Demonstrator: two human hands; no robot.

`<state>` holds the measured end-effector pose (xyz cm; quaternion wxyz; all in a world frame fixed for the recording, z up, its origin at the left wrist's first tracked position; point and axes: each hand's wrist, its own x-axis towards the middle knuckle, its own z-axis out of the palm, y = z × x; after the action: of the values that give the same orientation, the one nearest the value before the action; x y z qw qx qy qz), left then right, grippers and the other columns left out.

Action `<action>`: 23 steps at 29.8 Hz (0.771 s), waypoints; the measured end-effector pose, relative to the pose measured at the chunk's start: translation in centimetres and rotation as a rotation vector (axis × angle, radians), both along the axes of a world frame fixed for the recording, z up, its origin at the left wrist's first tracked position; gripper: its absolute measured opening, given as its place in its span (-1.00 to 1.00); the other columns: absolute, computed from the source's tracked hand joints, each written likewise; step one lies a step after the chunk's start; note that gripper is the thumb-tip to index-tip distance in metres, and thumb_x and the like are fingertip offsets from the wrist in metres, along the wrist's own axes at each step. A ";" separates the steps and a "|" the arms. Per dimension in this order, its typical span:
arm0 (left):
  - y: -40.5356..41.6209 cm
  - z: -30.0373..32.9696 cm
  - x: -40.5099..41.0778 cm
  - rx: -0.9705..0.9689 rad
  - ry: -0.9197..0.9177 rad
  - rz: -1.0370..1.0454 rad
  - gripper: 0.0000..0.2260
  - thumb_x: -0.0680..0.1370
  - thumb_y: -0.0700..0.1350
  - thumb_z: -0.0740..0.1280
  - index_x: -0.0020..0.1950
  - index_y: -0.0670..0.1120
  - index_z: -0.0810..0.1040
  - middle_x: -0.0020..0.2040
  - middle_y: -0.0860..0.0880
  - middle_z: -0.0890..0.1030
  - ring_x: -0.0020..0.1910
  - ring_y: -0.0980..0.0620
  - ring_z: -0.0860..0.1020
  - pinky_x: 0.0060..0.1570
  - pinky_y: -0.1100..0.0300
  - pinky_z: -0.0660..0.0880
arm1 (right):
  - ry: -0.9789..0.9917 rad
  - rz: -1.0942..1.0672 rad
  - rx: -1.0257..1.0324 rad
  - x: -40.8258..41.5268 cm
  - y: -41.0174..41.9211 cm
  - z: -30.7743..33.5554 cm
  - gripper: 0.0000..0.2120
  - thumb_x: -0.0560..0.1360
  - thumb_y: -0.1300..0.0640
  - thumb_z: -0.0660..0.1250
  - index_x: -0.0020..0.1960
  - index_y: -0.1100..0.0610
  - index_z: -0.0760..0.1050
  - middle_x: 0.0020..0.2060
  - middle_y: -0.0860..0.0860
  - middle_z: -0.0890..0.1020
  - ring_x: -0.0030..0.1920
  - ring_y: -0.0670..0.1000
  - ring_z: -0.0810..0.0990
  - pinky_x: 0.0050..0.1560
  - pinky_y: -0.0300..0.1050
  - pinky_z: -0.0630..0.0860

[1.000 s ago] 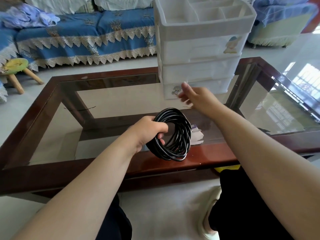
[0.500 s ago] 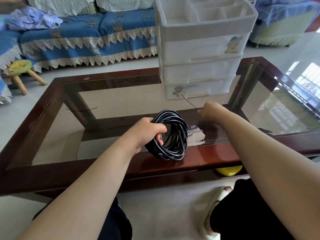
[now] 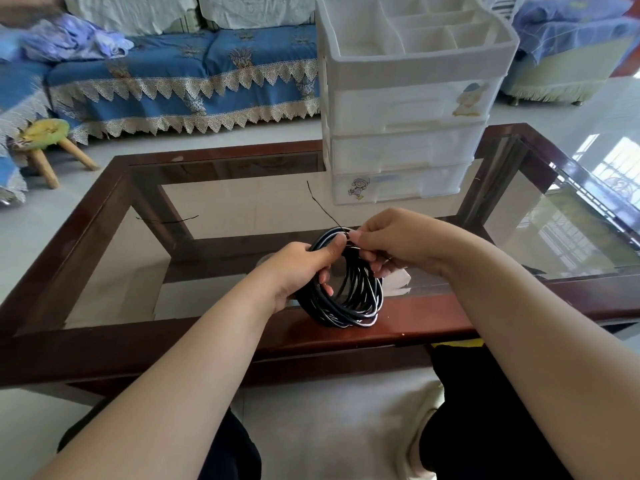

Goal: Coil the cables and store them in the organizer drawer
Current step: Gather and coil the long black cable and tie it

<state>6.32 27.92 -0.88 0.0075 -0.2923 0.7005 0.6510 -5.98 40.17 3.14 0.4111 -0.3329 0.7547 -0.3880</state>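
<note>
Cable coil [image 3: 349,296] gripped in left hand [image 3: 298,268] over tabletop [image 3: 415,323] edge — thin tie wire [image 3: 322,209] pinched at its top by right hand [image 3: 398,244].

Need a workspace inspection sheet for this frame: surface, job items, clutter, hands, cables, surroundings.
Surface: glass-topped table with dark wood frame.
Job's things: white organizer, three drawers, all closed; open compartments on top.
Clutter: white paper scrap behind the coil; thin black tie lying on the glass.
Hands: left hand grips the black cable coil; right hand pinches a thin tie at the coil's top.
Cables: one coil, held above the table's near edge.
Surroundings: blue sofa, small stool, tiled floor.
</note>
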 end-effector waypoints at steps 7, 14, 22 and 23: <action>0.2 0.1 0.2 0.021 -0.013 -0.019 -0.55 0.46 0.29 0.29 -0.30 -0.10 0.42 -0.50 0.01 0.43 -0.48 0.03 0.52 -0.36 0.22 0.44 | 0.126 0.051 0.032 1.1 0.2 -0.4 -0.67 0.56 0.02 0.28 -0.32 0.16 0.44 -0.48 -0.01 0.51 -0.46 -0.07 0.49 -0.34 -0.23 0.52; 0.4 0.5 0.1 -0.015 -0.026 -0.087 -0.58 0.54 0.21 0.26 -0.30 -0.11 0.40 -0.51 0.01 0.41 -0.49 0.01 0.51 -0.37 0.21 0.46 | 0.340 0.156 0.069 1.1 0.9 0.2 -0.67 0.48 -0.04 0.36 -0.23 0.23 0.56 -0.39 0.02 0.67 -0.31 -0.04 0.65 -0.18 -0.10 0.59; 0.7 1.1 1.0 -0.094 -0.008 -0.298 -0.63 0.55 0.10 0.31 -0.18 -0.22 0.45 -0.51 0.00 0.41 -0.48 -0.01 0.48 -0.16 0.05 0.49 | 0.456 0.292 -0.166 0.9 0.9 0.9 -0.44 0.43 -0.31 0.09 0.23 0.01 0.51 0.06 -0.08 0.60 0.11 -0.12 0.55 0.22 -0.10 0.46; 0.7 1.1 1.1 -0.138 0.017 -0.321 -0.62 0.57 0.07 0.30 -0.15 -0.27 0.47 -0.52 0.00 0.41 -0.47 -0.01 0.50 -0.16 0.04 0.49 | 0.409 0.346 -0.109 1.0 0.8 0.4 -0.41 0.45 -0.31 0.02 0.21 0.03 0.52 0.06 -0.07 0.62 0.10 -0.10 0.57 0.23 -0.06 0.46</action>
<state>7.39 28.65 0.26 0.0853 -0.1707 0.7813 0.5943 -4.95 41.00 3.57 0.2920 -0.5499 0.7319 -0.2769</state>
